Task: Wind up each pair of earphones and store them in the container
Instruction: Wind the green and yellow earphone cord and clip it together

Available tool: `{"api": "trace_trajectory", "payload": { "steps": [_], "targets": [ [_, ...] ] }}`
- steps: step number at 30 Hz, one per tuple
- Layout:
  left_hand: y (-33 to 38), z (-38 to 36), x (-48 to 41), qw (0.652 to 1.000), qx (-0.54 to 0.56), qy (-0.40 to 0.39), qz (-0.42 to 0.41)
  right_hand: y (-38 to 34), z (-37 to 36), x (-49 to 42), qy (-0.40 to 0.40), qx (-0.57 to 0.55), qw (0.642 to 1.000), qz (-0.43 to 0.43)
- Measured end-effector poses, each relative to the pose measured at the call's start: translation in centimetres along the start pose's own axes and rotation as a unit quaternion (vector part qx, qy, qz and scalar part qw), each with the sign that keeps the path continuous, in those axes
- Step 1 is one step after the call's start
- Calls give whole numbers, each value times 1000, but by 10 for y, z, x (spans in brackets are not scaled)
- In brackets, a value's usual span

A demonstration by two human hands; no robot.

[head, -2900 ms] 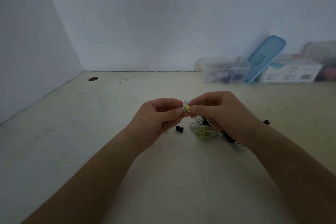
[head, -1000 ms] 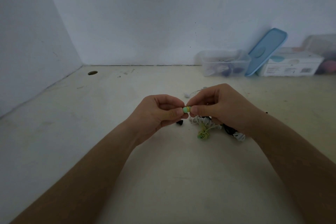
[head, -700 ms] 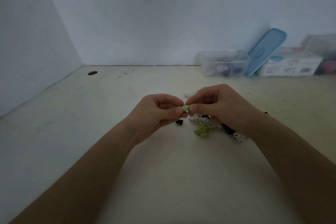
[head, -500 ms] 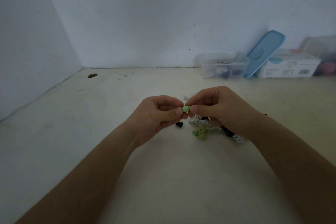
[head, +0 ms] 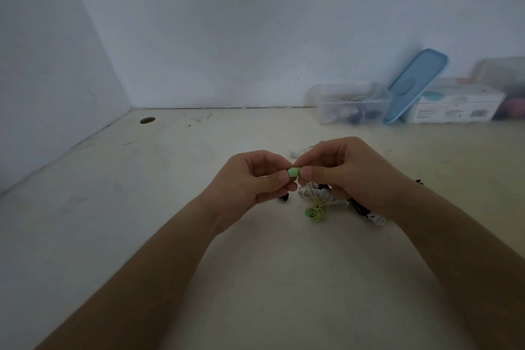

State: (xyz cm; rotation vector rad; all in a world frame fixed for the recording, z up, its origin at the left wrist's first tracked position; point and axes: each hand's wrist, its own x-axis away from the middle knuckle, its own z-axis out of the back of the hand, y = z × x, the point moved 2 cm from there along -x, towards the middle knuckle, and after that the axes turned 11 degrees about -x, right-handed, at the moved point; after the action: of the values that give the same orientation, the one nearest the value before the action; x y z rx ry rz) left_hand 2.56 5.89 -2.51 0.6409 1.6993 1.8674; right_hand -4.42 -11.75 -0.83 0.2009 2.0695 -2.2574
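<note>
1. The left hand (head: 252,180) was curled, its thumb and forefinger pinching a green earbud (head: 293,172) above the table (head: 159,207).
2. The right hand (head: 350,173) pinched the earbud's other end.
3. Tangled earphones (head: 318,203) lay on the table beneath both hands.
4. The clear container (head: 350,104) stood by the back wall, well apart from the hands, with a blue lid (head: 416,84) leaning beside it.

The cream surface (head: 142,207) looks matt, scuffed and stained. The rectangular clear container (head: 352,105) is translucent plastic, its light-blue lid (head: 417,79) smooth plastic. The white box (head: 454,106) looks like printed cardboard. The small green earbud (head: 293,172) looks smooth.
</note>
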Motion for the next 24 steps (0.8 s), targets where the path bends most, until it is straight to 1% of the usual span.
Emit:
{"api": "trace_trajectory", "payload": {
  "steps": [2,7,12,19,24],
  "targets": [
    [1,0,0,1000,13,-3,-1,-2,0,1,9,-7,1000,11],
    [2,0,0,1000,27,3,2,-2,2,0,26,-3,1000,-3],
    [1,-1,0,999,41,2,-1,-2,-1,0,18,-30,999,11],
    [1,0,1,999,50,5,-9,6,-4,-2,17,-36,999,-6],
    [4,-2,0,998,57,14,-14,2,0,-2,33,-54,998,17]
  ]
}}
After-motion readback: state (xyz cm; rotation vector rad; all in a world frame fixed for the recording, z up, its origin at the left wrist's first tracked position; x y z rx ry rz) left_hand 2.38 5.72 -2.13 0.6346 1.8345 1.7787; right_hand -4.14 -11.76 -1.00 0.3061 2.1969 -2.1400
